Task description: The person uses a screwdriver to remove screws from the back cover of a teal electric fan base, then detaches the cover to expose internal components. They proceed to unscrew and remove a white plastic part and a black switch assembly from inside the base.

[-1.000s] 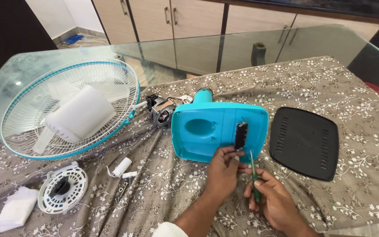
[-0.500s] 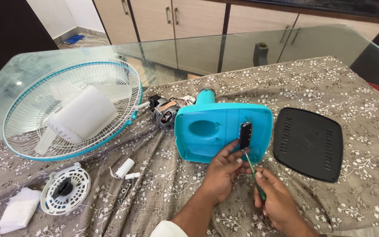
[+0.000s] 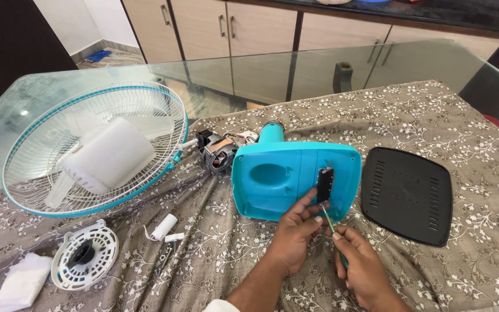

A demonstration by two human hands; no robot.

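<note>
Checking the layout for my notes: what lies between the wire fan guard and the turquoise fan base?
In the head view, the bare motor with its copper windings lies between the fan guard and the turquoise base, on the patterned cloth.
</note>
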